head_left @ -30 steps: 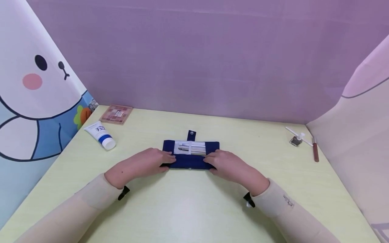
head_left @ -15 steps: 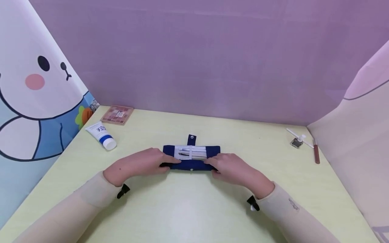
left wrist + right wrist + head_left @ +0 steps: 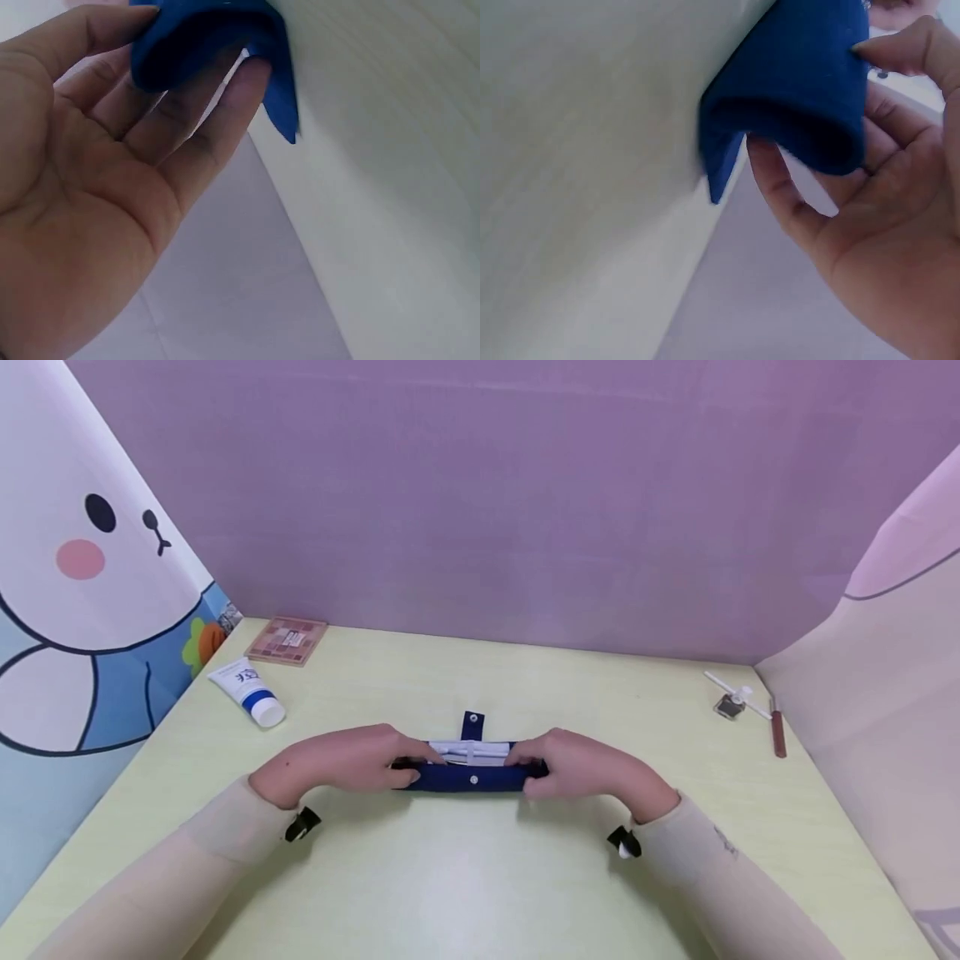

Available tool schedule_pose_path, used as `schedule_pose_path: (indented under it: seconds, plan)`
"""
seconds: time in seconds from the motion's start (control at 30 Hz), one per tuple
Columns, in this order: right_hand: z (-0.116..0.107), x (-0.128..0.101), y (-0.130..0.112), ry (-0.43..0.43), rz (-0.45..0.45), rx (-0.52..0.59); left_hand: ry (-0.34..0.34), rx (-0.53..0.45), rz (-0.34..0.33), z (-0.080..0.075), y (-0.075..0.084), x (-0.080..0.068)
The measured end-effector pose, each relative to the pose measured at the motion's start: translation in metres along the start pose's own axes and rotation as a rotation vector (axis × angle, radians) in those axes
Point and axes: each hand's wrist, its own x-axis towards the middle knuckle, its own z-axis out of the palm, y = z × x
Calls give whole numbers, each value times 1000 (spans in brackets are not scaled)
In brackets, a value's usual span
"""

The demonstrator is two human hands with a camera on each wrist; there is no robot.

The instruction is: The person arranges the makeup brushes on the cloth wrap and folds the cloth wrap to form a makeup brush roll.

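Mid-table on the pale green table (image 3: 465,877), a blue cloth pouch (image 3: 468,777) half rolled, white tools (image 3: 472,749) tucked under a band inside and a snap tab (image 3: 472,724) poking out at the far edge. Left hand (image 3: 352,758) pinching the pouch's left end, fingers (image 3: 225,97) inside the fold and thumb on top; right hand (image 3: 581,764) likewise pinching the right end, fingers (image 3: 780,187) curled into the fold. At far left, a white tube (image 3: 247,692) near an eyeshadow palette (image 3: 288,641); far right, a thin stick (image 3: 778,733).
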Motion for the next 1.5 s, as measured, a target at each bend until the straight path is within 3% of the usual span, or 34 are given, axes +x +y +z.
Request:
schedule_pose_path:
  seconds: [0.23,0.53,0.87,1.03,1.17,1.33,1.5]
  plan:
    - [-7,14,19,22,-6,92,36,-18,-55,-1,-6,8]
    - [-11,22,26,54,-10,70,121,-7,-66,3,-12,19]
    - [-13,25,25,47,32,72,118,46,-137,0,-6,38]
    - [-13,29,20,40,32,24,118,92,-167,0,-3,41]
    - [-12,33,15,49,52,-91,153,208,-194,2,2,41]
    - [-13,39,7,60,94,-154,288,385,-125,10,11,40]
    - [-16,47,5,13,116,-17,331,422,4,18,20,42]
